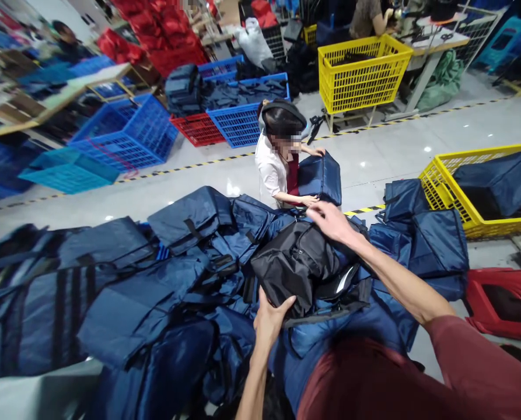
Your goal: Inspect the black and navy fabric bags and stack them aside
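Note:
A black backpack (293, 262) with a front zip and a pale reflective strip lies tilted across a heap of navy bags in front of me. My left hand (269, 318) grips its near left corner, thumb on top, the other fingers partly hidden along the side. Above the far right edge of the backpack is my right hand (332, 221), fingers stretched forward and slightly bent. Whether its fingertips touch the fabric I cannot tell. Navy insulated-looking bags (190, 216) surround the backpack on the left, and more navy bags (437, 245) lie to the right.
Across the heap, a co-worker (271, 166) in a white top handles a boxy navy bag (321, 178). A yellow crate (453, 186) holding navy fabric stands at right, near a red plastic chair (500, 303). Blue crates (129, 131) and another yellow crate (360, 76) line the far aisle.

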`<state>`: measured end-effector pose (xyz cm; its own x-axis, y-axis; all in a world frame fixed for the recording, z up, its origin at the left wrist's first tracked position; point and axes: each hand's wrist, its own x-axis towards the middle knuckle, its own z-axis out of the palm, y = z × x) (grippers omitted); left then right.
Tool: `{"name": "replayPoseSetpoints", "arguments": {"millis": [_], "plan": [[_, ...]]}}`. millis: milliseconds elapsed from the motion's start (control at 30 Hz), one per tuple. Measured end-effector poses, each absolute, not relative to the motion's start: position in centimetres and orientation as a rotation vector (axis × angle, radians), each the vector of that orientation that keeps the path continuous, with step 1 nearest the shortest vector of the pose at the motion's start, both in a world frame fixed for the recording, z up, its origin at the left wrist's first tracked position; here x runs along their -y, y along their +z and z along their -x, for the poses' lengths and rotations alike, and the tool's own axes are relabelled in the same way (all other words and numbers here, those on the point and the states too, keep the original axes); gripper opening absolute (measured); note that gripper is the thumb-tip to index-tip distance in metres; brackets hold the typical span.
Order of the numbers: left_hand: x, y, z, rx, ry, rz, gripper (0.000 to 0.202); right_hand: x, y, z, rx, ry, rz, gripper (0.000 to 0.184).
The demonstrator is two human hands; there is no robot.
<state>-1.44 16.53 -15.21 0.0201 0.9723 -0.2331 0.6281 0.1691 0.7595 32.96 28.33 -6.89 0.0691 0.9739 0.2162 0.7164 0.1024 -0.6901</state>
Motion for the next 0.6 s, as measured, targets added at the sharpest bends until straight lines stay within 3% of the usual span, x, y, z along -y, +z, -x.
{"name": "replayPoseSetpoints", "arguments": {"millis": [100,167,267,433,600], "plan": [[-19.9,-12.7,0.9,-1.539,0.775,-1.556,0.144,-24.9,-6.2,-30.4,1.995,0.568,1.417,0.045],[-22.6,-10.9,0.5,-1.459,0.795,-1.612,0.15,-23.6,-6.8,-28.8,1.965,0.567,1.493,0.044],[-25.2,-8.3,-0.3,-1.371,0.719,-1.701,0.13,-22.5,-7.0,-27.8,1.632,0.573,1.586,0.055],[-23.5,-5.2,0.2,-1.56,0.748,-1.705,0.101,-20.2,-3.5,-28.6,1.369,0.467,1.299,0.062],[-18.2,-9.1,0.4,-1.788,0.749,-1.47,0.087,-18.5,-6.8,-28.6,1.451,0.446,1.407,0.061]]}}
